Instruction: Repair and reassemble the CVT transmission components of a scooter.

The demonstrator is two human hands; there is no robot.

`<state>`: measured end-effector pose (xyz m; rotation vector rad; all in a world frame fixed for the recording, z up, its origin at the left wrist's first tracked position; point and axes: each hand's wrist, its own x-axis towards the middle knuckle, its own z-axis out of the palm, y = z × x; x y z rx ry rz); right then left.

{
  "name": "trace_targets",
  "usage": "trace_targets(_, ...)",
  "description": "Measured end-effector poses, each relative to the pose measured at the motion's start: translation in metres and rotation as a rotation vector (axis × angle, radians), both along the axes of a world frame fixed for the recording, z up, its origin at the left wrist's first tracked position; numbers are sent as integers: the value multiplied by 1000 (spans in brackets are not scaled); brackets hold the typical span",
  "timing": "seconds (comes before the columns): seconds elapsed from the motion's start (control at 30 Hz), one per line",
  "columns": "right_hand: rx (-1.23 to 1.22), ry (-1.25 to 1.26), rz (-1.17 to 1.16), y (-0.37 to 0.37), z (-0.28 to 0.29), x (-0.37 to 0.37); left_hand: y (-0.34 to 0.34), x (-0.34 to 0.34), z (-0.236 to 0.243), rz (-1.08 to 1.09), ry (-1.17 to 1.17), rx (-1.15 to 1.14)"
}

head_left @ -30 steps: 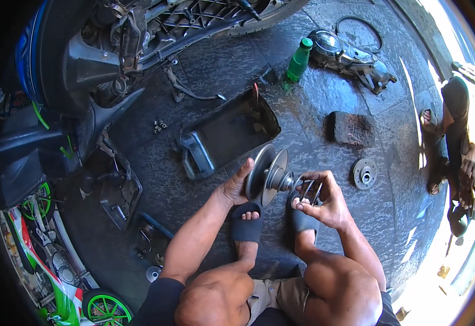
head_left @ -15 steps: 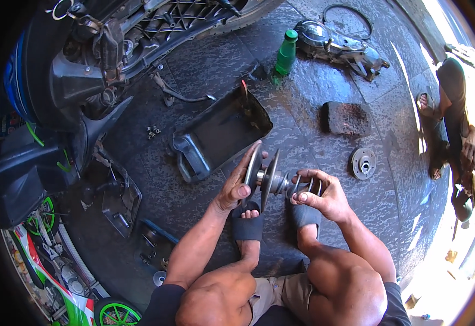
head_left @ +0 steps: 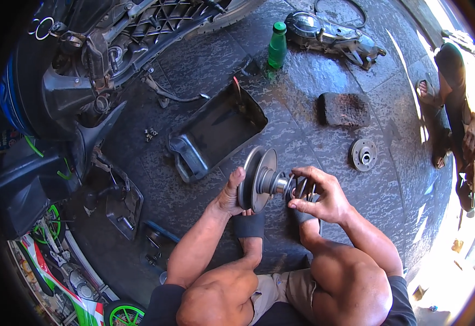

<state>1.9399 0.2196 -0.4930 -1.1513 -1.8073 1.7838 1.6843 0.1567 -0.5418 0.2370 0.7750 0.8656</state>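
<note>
Between my hands is a scooter's driven pulley [head_left: 264, 179], two steel discs on a shared hub. My left hand [head_left: 230, 193] grips the outer disc by its rim, thumb on top and fingers behind, partly hidden. In my right hand [head_left: 320, 194] is a coil spring [head_left: 302, 188], fingers curled round its coils. The spring's near end meets the tip of the pulley hub; whether it is slipped over the hub I cannot tell. Beyond my hands on the floor lies a long dark metal tray [head_left: 216, 138].
A round flanged plate [head_left: 364, 155] and a grimy block [head_left: 344, 110] lie to the right. Farther off stand a green bottle [head_left: 277, 46] and a metal engine cover [head_left: 330, 38]. A partly dismantled scooter [head_left: 85, 70] fills the upper left. Another person's legs and hand [head_left: 472, 138] are at the far right.
The pulley has turned so that its disc face and hub show more toward me. My left hand has shifted slightly left and its thumb has risen. The spring stays in my right hand.
</note>
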Motion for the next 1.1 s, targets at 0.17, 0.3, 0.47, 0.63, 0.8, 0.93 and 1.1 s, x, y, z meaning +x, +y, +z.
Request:
trace_targets(0.17, 136, 43, 81, -1, 2, -2, 0, 6, -25, 141, -267, -251)
trace_targets(0.3, 137, -11, 157, 4, 6, -9, 1, 8, -41, -8, -405, -139)
trace_targets(0.47, 613, -317, 337, 8, 18, -19, 2, 18, -20, 145, 245, -235)
trace_targets(0.63, 502, -400, 467, 19, 20, -35, 23, 6, -5, 85, 313, -5)
trace_targets(0.8, 134, -192, 479, 29, 18, -18, 44, -13, 3, -23, 273, 113)
trace_targets(0.93, -364, -170, 412, 27, 0, 27, 67, -35, 20, 70, -109, 270)
trace_targets(1.1, -388, 56, 77, 12, -20, 39, 75, -23, 39, 169, -181, 178)
